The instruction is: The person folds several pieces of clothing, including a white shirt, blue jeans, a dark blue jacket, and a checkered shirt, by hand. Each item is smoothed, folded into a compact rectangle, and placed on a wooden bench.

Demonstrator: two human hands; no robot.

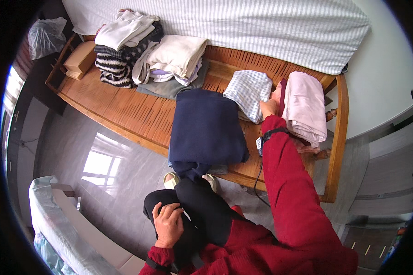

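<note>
My right hand reaches over the wooden bench and touches the right edge of a folded blue-and-white checked cloth; whether its fingers grip the fabric is hidden. Just right of it stands a stack of folded pink clothes with a dark red layer at its side. A folded navy garment lies left of my right forearm and hangs over the bench's front edge. Resting on my black-trousered knee, my left hand holds nothing, its fingers loosely bent and slightly apart.
Further left on the slatted wooden bench are a cream folded pile, a black-and-white striped pile and a cardboard box. A striped sheet covers the backrest. A cable hangs by my right sleeve.
</note>
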